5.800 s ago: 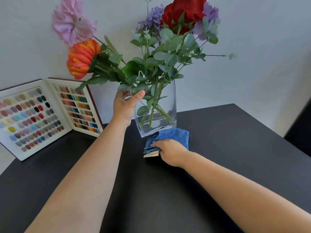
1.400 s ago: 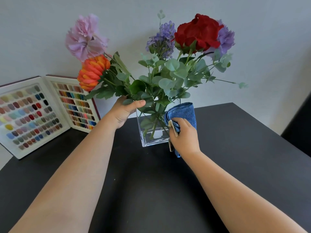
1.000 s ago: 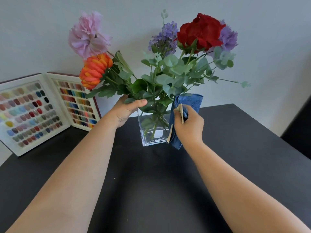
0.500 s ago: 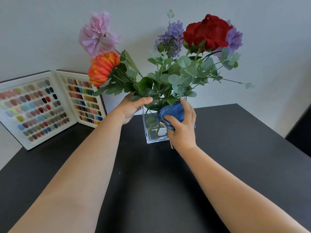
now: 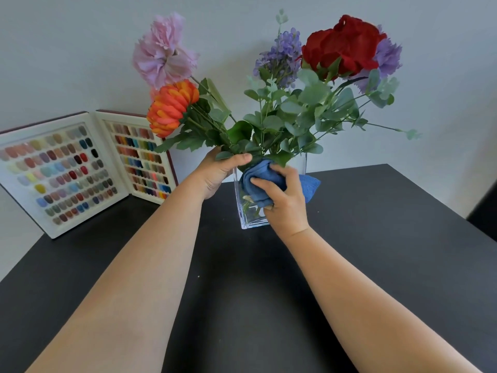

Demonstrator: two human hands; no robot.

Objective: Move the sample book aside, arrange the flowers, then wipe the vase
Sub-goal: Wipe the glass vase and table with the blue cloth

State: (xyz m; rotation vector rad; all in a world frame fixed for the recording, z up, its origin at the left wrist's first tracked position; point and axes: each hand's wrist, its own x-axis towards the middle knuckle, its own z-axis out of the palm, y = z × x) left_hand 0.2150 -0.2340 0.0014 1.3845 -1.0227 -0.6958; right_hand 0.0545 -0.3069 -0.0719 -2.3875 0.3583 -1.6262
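A clear square glass vase (image 5: 248, 215) stands near the back of the black table (image 5: 376, 238), filled with flowers (image 5: 344, 47) in red, purple, pink and orange among green leaves. My left hand (image 5: 219, 170) grips the vase's upper left rim, thumb over the front edge. My right hand (image 5: 285, 200) presses a bunched blue cloth (image 5: 259, 181) against the vase's front face, near the top. The open sample book (image 5: 80, 168), with rows of coloured chips, leans against the wall at the left.
A pale wall (image 5: 67, 49) rises directly behind the table. The table's right edge drops off toward a dark area (image 5: 484, 211) at the far right. Bare black tabletop lies in front of the vase.
My right hand carried the blue cloth from the tabletop up the vase's right side, then across onto its front face. My left hand has kept hold of the rim.
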